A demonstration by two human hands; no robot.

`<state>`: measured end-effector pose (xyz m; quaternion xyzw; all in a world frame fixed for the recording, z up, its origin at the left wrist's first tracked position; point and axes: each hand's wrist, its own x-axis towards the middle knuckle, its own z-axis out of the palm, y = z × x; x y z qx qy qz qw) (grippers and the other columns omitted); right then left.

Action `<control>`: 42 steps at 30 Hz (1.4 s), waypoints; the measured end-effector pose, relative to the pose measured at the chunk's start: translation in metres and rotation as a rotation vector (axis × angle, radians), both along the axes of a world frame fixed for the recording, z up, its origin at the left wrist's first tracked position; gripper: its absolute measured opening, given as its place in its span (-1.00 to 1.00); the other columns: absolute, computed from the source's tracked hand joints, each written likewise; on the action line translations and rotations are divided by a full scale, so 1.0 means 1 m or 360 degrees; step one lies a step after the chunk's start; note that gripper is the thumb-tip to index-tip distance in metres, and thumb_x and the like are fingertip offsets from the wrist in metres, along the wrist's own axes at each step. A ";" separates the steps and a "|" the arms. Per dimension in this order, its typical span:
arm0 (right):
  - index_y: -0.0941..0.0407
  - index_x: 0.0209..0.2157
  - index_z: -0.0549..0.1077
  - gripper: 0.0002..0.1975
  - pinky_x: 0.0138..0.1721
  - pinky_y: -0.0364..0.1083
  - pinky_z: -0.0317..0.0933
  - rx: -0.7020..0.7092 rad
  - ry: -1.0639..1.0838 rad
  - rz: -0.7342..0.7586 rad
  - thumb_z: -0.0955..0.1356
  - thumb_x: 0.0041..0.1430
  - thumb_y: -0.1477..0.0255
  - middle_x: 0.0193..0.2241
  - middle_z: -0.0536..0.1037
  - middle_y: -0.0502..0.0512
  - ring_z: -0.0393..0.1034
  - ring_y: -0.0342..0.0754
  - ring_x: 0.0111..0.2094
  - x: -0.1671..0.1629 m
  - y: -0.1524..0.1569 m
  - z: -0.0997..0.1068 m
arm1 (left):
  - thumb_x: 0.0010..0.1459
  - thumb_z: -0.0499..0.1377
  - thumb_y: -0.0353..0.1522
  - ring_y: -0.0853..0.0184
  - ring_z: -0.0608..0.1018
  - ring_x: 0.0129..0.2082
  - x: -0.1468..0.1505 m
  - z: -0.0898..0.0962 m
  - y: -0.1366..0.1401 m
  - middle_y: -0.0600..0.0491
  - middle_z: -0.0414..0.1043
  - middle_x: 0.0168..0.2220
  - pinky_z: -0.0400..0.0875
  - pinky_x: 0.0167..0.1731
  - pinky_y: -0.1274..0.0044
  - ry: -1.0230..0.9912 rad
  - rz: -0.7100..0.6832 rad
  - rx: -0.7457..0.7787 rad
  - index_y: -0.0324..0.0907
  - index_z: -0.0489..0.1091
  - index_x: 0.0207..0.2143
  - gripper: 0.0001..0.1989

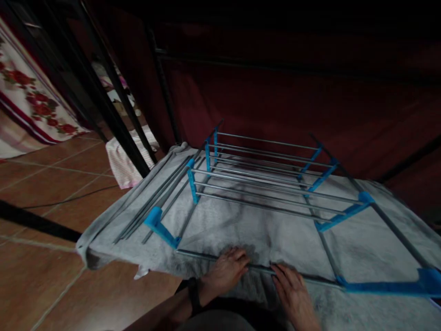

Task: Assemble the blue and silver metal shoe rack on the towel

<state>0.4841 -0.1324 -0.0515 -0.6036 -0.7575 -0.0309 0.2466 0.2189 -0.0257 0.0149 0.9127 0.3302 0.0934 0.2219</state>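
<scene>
A black wristband [194, 296] is worn on the left wrist. The near metal rod [261, 268] is held by both hands, set a little apart: the left hand [227, 269] is curled over it, and the right hand [291, 289] is laid across it with bent fingers. The thumbs are hidden, so how tightly it is gripped cannot be told. The rod is placed along the table's near edge, between the left blue bracket [161, 226] and the right blue bracket [386, 288]; whether its left end is seated cannot be told. Beyond it, a metal rack [257, 186] with blue plastic fittings is stood on a grey cloth [241, 230]. Loose rods [155, 200] are laid to its left. Behind, a dark red curtain [275, 101] is hung; at far left, a floral cloth [37, 99] is seen above the tiled floor [69, 184].
</scene>
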 end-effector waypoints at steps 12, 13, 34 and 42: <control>0.00 0.26 0.31 -0.30 0.01 0.06 0.40 -0.0093 -0.0071 0.0313 0.17 0.10 0.66 -0.05 0.56 0.18 0.49 0.07 -0.10 -0.071 0.039 0.005 | 0.26 0.03 -0.56 0.19 0.43 0.12 -0.062 -0.010 -0.014 -0.02 0.43 0.12 0.27 0.21 0.30 0.0145 0.0309 0.0239 -0.04 0.30 0.21 -0.49; 0.00 0.26 0.32 -0.31 0.01 0.05 0.40 -0.0088 -0.0056 0.0316 0.16 0.11 0.67 -0.05 0.57 0.17 0.49 0.06 -0.10 -0.070 0.040 0.005 | 0.25 0.03 -0.56 0.19 0.44 0.12 -0.066 -0.012 -0.013 -0.02 0.44 0.12 0.26 0.21 0.31 0.0155 0.0319 0.0249 -0.05 0.31 0.20 -0.49; 0.01 0.16 0.41 -0.55 -0.01 0.08 0.37 -0.0105 -0.0081 0.0321 0.21 0.29 0.56 -0.06 0.56 0.15 0.48 0.07 -0.09 -0.067 0.042 0.003 | 0.31 -0.02 -0.53 0.26 0.47 0.05 -0.080 -0.024 -0.003 0.02 0.47 0.01 0.27 0.20 0.35 0.0122 0.0294 0.0202 -0.01 0.32 0.18 -0.53; 0.01 0.13 0.42 -0.62 0.04 0.08 0.30 -0.0076 -0.0135 0.0361 0.19 0.37 0.48 -0.02 0.57 0.13 0.46 0.06 -0.03 -0.072 0.043 0.007 | 0.30 -0.03 -0.55 0.25 0.46 0.02 -0.081 -0.022 -0.003 0.01 0.46 -0.03 0.26 0.19 0.36 0.0154 0.0246 0.0213 -0.03 0.31 0.18 -0.54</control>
